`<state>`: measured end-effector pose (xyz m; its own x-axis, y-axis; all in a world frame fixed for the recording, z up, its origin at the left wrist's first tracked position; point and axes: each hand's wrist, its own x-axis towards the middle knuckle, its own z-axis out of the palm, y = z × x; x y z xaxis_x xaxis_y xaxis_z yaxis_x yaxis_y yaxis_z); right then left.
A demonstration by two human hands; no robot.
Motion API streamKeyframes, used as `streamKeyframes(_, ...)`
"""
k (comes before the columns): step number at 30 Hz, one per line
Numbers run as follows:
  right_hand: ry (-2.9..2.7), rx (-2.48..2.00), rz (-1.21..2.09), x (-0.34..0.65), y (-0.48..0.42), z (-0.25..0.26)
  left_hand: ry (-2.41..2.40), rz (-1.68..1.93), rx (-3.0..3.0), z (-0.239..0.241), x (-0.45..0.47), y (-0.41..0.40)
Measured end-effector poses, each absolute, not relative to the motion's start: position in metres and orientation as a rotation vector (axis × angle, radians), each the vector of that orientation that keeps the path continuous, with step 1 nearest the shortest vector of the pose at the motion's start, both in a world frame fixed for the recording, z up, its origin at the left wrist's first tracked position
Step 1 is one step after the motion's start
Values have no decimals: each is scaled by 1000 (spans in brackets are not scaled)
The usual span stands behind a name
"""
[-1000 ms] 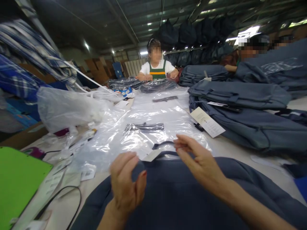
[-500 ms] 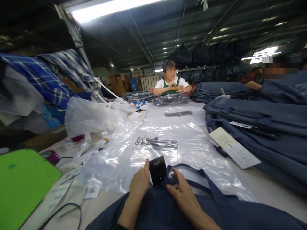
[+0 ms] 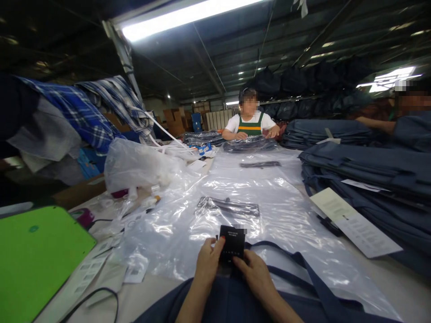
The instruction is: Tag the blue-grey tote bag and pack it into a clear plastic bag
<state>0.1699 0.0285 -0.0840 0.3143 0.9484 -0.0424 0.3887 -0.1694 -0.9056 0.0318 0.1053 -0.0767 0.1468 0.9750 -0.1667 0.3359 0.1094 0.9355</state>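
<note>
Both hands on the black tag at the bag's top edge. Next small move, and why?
Probably tuck the black tag down against the blue bag: left hand and right hand pinch it upright at the bag's edge beside the strap, with clear plastic sheets spread beyond.

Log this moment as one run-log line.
left hand: pinching small black card tag | right hand: pinching same tag | under: dark blue fabric bag | beyond: clear plastic sheets

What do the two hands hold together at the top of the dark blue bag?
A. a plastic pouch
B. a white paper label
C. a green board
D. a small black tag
D: the left hand and right hand pinch a small black tag at the dark blue bag.
</note>
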Motion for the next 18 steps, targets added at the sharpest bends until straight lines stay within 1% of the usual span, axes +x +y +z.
streamKeyframes(8, -1090, -1424, 946, 169, 20, -78, 1143, 923, 1130, -55, 33, 90)
streamKeyframes(12, -958, -1313, 1059, 171, 14, -73, 1025, 924, 1125, -41, 34, 78)
streamKeyframes(15, -862, -1190, 1150, 179, 5, -59, 958, 907, 1145, -31, 32, 66)
streamKeyframes(18, -989, -1124, 1168, 189, -11, -43, 885, 843, 1209, -20, 26, 51)
